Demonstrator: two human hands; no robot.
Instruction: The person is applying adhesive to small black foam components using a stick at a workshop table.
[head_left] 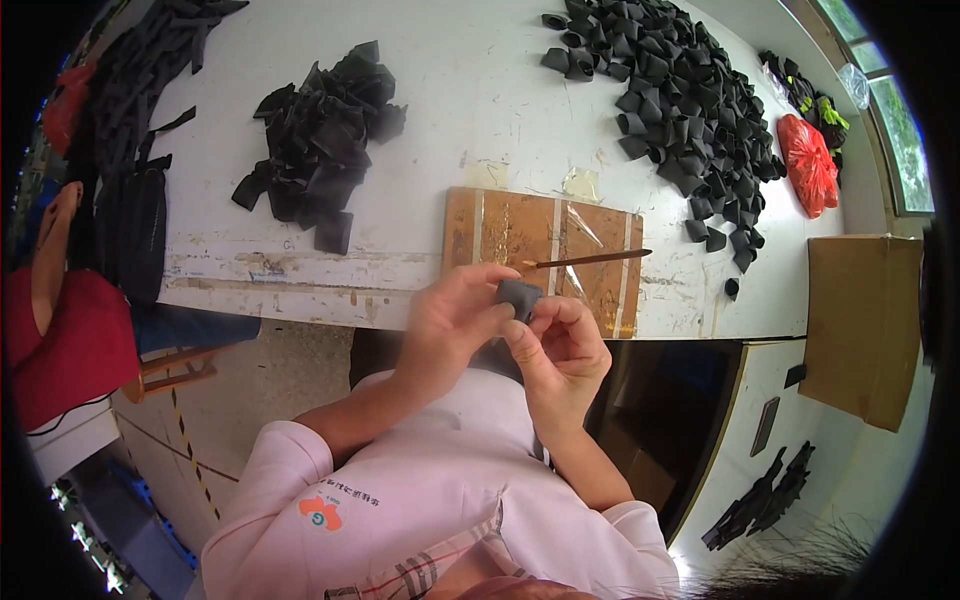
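Observation:
Between my two hands, just over the table's near edge, is a small dark grey fabric loop (pixel 519 298). My left hand (pixel 448 318) pinches it from the left with thumb and fingers. On the other side, the thumb and curled fingers of my right hand (pixel 556 352) grip its lower right edge. Right behind the hands lies a brown board (pixel 461 228) with strips of clear tape across it. A thin brush (pixel 598 259) with a dark handle rests on this board, its pale tip toward my fingers.
On the white table (pixel 420 120) lie a heap of black fabric pieces (pixel 330 140) and a large spread of black loops (pixel 690 120). A red plastic bag (pixel 806 165) and a cardboard box (pixel 862 325) stand at the right. Another person's arm (pixel 55 255) shows at far left.

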